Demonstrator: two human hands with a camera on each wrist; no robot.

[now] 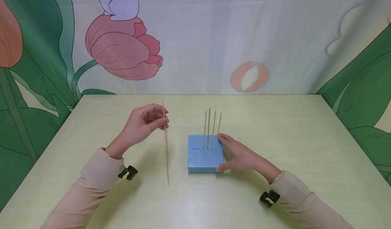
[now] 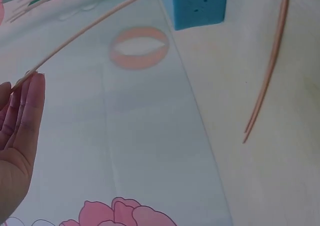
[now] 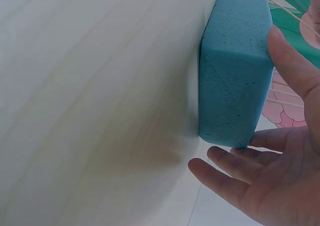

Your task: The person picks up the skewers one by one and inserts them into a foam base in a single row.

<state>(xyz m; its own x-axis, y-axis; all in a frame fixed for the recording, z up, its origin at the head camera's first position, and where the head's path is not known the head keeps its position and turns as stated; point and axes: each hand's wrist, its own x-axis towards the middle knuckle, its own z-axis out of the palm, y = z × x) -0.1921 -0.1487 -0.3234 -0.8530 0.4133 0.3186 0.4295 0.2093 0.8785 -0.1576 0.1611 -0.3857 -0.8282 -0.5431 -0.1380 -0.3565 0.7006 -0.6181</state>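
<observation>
My left hand [image 1: 149, 120] pinches thin bamboo skewers [image 1: 166, 151] near their top, between thumb and fingertips. They hang nearly upright, left of a blue foam block [image 1: 201, 159]; two tips show close together in the left wrist view. Several standing skewers [image 1: 208, 127] rise in a row from the block's top, with a few small dark holes [image 1: 196, 149] to their left. My right hand [image 1: 244, 156] holds the block's right side, thumb at the front corner and index finger at the back. In the right wrist view, the other fingers [image 3: 220, 183] spread beside the block.
The block sits on a pale wooden table [image 1: 290, 127]. Behind the table's far edge hangs a curtain [image 1: 195, 45] printed with flowers and leaves. A small black camera is strapped to each wrist, over beige sleeves [image 1: 97, 171].
</observation>
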